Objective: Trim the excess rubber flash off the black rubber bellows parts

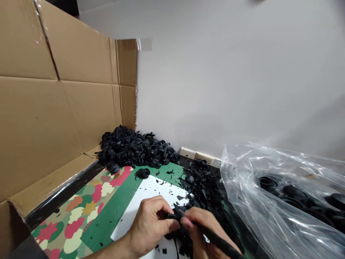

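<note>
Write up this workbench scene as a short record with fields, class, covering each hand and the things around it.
Left: bare left hand, pinching a long black rubber piece
Right: bare right hand, gripping the same piece
Under hands: flat white paper sheet dotted with black scraps, on a green patterned mat
Beside: heap of black rubber offcuts
Behind: mound of black ribbed rubber rings, against a tan cardboard sheet and a white wall
Far right: clear plastic bag holding round black rubber parts

bare left hand [148, 226], bare right hand [206, 221], bare left forearm [110, 252]
</note>
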Demonstrator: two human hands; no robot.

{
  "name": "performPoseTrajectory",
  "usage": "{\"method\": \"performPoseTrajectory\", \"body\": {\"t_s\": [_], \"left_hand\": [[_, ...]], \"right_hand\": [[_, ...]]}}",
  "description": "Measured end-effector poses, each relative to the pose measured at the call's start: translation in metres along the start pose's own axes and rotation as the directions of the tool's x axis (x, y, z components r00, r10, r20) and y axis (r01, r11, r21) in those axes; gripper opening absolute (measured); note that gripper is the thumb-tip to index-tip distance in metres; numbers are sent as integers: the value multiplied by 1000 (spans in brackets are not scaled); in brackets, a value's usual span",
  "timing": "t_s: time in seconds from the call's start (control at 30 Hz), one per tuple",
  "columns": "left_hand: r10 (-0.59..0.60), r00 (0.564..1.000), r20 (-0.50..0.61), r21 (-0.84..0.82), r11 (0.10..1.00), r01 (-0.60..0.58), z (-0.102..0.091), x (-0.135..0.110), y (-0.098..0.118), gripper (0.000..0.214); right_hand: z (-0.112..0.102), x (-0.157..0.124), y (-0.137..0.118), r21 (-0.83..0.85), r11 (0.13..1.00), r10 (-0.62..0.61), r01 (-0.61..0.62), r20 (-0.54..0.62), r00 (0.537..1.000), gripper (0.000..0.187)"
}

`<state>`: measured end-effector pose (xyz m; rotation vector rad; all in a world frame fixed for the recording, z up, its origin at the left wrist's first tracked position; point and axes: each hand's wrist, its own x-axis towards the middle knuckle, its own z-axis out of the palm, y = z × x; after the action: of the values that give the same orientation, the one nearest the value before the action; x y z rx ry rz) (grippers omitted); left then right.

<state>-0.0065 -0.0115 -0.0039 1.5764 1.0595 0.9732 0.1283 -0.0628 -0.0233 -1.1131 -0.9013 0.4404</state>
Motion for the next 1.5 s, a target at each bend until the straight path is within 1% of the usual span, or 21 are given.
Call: {"method": "performPoseTrajectory", "body": {"t_s": [0.03,0.07,0.13,0.17,0.23,0.3,0.33,0.37,0.43,0.5,0.6,0.7,0.87,1.0,1.13,1.4,1.43,1.5], "left_hand": [[2,1000,5,-15,1000,-2,0,0,1,11],[7,1000,6,-31,999,-7,-1,0,1,10],[35,999,-5,-55,998,-35,-2,0,3,12],[56,998,-13,-64,996,-57,-2,1,4,14],[88,996,-25,-77,993,-90,-3,3,4,16],[105,994,-36,-81,991,-108,-4,4,4,16],[112,993,-42,-81,990,-115,-4,4,4,16],[119,992,-44,-81,989,-122,-4,5,3,16],[127,991,-47,-82,988,-131,-4,5,1,16],[128,991,-46,-83,988,-132,-3,4,0,16],[131,990,-48,-74,988,-134,-3,4,-3,17],[124,991,-43,-98,987,-128,-4,5,-3,19],[70,997,-23,-200,977,-73,-5,7,-2,23],[61,997,-36,-207,976,-67,-6,9,-1,25],[88,995,-42,-198,975,-95,-7,9,-1,25],[169,985,-30,-187,967,-171,-6,7,-2,26],[170,985,-29,-181,968,-172,-6,7,-2,26],[135,990,-31,-172,975,-139,-6,5,-1,28]], "right_hand": [[-4,4,2,-36,999,-12,10,-55,998,16],[-9,8,4,-67,998,12,-19,-111,994,18],[-17,18,7,-94,985,128,-144,-156,979,27],[-20,22,8,-78,976,192,-204,-140,971,32],[-20,26,7,6,956,293,-294,-52,955,39],[-16,27,6,97,931,346,-353,79,935,41],[-14,25,5,121,913,375,-390,132,918,42],[-11,23,5,127,893,408,-432,180,895,44],[-7,18,7,86,865,460,-494,255,851,48],[-4,13,10,5,866,472,-500,322,821,50],[0,7,16,-82,876,468,-476,382,797,48],[2,4,18,-41,848,504,-528,369,780,46],[2,7,16,101,775,560,-624,348,752,55],[3,9,11,142,753,573,-643,339,746,56],[4,10,6,153,725,599,-672,341,724,58],[2,12,10,141,752,570,-644,351,743,56],[2,12,10,135,757,567,-639,350,746,56],[3,12,9,124,765,564,-633,346,750,56]]}}
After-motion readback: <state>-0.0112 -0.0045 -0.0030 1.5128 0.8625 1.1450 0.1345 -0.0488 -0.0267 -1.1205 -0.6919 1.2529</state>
